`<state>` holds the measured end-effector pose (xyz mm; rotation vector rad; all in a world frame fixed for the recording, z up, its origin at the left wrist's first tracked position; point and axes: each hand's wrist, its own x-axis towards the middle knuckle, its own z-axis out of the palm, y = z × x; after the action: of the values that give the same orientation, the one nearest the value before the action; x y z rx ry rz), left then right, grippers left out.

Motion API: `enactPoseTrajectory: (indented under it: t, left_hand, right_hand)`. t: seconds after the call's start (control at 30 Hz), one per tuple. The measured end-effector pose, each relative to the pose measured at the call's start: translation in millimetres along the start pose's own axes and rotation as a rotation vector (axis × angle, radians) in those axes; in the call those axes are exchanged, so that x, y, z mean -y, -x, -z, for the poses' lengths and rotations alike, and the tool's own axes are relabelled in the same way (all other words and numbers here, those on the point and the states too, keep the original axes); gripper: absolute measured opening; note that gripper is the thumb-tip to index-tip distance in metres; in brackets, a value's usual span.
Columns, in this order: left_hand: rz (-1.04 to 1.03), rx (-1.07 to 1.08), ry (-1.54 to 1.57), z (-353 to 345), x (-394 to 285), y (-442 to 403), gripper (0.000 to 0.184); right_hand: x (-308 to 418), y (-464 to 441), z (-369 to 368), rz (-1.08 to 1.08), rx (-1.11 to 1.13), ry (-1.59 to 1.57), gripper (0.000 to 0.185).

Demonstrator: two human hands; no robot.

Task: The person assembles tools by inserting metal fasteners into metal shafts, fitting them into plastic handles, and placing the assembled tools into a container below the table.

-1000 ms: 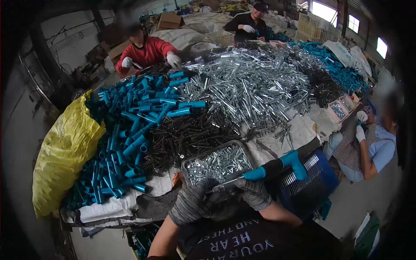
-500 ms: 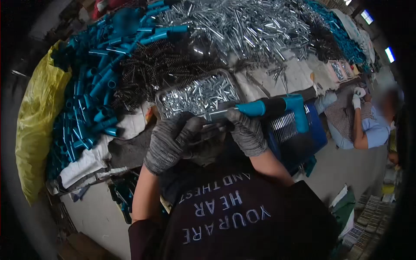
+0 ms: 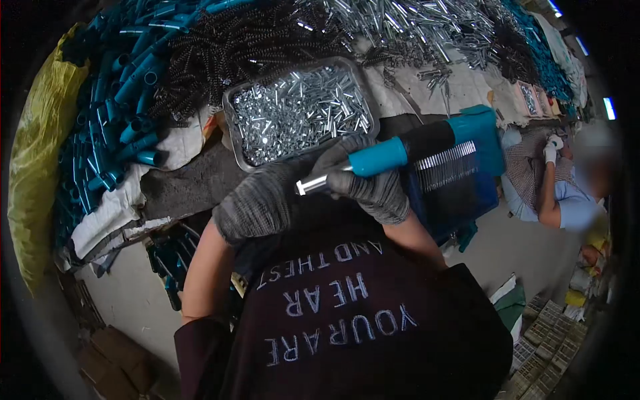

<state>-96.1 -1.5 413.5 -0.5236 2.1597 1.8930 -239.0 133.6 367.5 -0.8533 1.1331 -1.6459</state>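
My right hand (image 3: 370,187), in a grey knit glove, is wrapped round the teal front of a tool (image 3: 427,143) with a black middle and a teal angled rear end. A shiny metal rod (image 3: 313,185) sticks out of its front toward my left hand. My left hand (image 3: 257,203), gloved alike, is closed beside the rod's tip; what its fingers hold is hidden. Just beyond both hands stands a clear tray (image 3: 230,127) filled with small metal pins (image 3: 287,113).
Dark springs (image 3: 260,50), teal tubes (image 3: 143,87) and metal rods (image 3: 427,27) lie heaped behind the tray. A yellow sack (image 3: 40,140) stands at the left. A blue bin (image 3: 483,193) is under the tool. A person (image 3: 577,200) in light blue works at the right.
The view has tilted down. The tool has come nearer the camera and tilts more, its rod's bright tip now showing between my hands. My left hand has stayed close to that tip.
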Motion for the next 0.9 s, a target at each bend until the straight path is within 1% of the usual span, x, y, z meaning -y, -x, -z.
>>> enactPoseTrajectory:
  t: [0.03, 0.1, 0.13, 0.17, 0.2, 0.23, 0.27, 0.3, 0.33, 0.37, 0.4, 0.43, 0.47, 0.5, 0.53, 0.57, 0.6, 0.63, 0.67, 0.7, 0.73, 0.77, 0.8, 0.83, 0.9]
  left_hand:
    - [0.177, 0.244, 0.305, 0, 22, -8, 0.059]
    - [-0.005, 0.104, -0.829, -29, 34, -20, 0.048]
    - [-0.055, -0.124, -0.736, -52, 50, -24, 0.046]
    - [-0.102, -0.344, -0.630, -71, 63, -26, 0.044]
    - [-0.017, -0.231, -0.542, -72, 58, -30, 0.036]
    - [-0.121, -0.139, -0.236, -75, 87, -42, 0.033]
    - [-0.223, -0.050, 0.072, -78, 126, -53, 0.032]
    - [-0.483, -0.111, 0.046, -77, 141, -58, 0.035]
    - [-0.399, -0.109, -0.115, -66, 151, -56, 0.037]
    - [-0.314, -0.099, -0.283, -54, 159, -53, 0.038]
    - [-0.052, -0.039, -0.525, -40, 146, -47, 0.038]
    - [0.032, 0.003, -0.581, -33, 158, -49, 0.039]
    - [0.116, 0.037, -0.630, -27, 173, -55, 0.040]
    - [0.198, 0.145, -0.669, -23, 187, -63, 0.042]
    - [0.173, -0.019, -0.678, -32, 241, -79, 0.043]
    - [0.148, -0.182, -0.691, -40, 298, -93, 0.044]
    - [-0.009, -0.327, -0.630, -31, 317, -96, 0.046]
    - [-0.003, -0.334, -0.620, -27, 332, -101, 0.046]
    - [-0.060, -0.477, -0.463, -23, 346, -106, 0.051]
    - [-0.117, -0.620, -0.303, -20, 366, -112, 0.055]
    - [-0.065, -0.644, -0.059, -12, 411, -114, 0.055]
    - [-0.017, -0.663, 0.184, -5, 446, -115, 0.054]
    - [-0.077, -0.828, -0.196, -3, 440, -114, 0.054]
    - [-0.072, -0.837, -0.188, 4, 435, -114, 0.054]
    - [0.562, -0.318, -0.551, 23, 402, -109, 0.063]
  right_hand:
    - [5, 2, -1, 0.192, 0.005, 0.417, 0.024]
    - [0, 7, -3, 0.331, -0.046, 0.625, 0.019]
    - [-11, 12, 3, 0.338, -0.113, 0.753, 0.018]
    - [-15, 20, 3, 0.327, -0.117, 0.749, 0.018]
    - [-18, 28, 3, 0.186, -0.145, 0.672, 0.020]
    - [-20, 36, 8, 0.039, -0.170, 0.598, 0.022]
    - [-30, 44, 23, -0.048, -0.027, 0.700, 0.025]
    - [-24, 45, 30, -0.026, 0.073, 0.722, 0.027]
    - [-17, 43, 41, -0.001, 0.173, 0.739, 0.030]
    - [-18, 53, 86, -0.599, 0.031, 0.130, 0.038]
    - [-10, 62, 105, -0.396, 0.058, 0.151, 0.045]
    - [-5, 68, 118, -0.198, 0.087, 0.171, 0.053]
    - [-8, 71, 134, -0.636, -0.072, -0.302, 0.062]
    - [-17, 72, 129, -0.604, -0.057, -0.092, 0.063]
    - [-26, 74, 119, -0.565, -0.041, 0.110, 0.065]
    - [-33, 61, 119, -0.608, 0.052, 0.366, 0.055]
    - [-40, 49, 106, -0.656, 0.024, 0.485, 0.052]
    - [-49, 35, 89, -0.703, -0.002, 0.606, 0.049]
    - [-70, 26, 79, -0.725, 0.024, 0.628, 0.045]
    - [-99, 21, 72, -0.623, 0.046, 0.781, 0.047]
    - [-129, 18, 66, -0.516, 0.068, 0.929, 0.049]
    - [-153, 15, 63, -0.515, 0.099, 1.086, 0.051]
    - [-165, 6, 55, -0.504, 0.131, 1.245, 0.053]
    - [-171, 2, 51, -0.656, 0.147, 1.218, 0.059]
    - [-179, 3, 53, -0.624, 0.175, 1.221, 0.062]
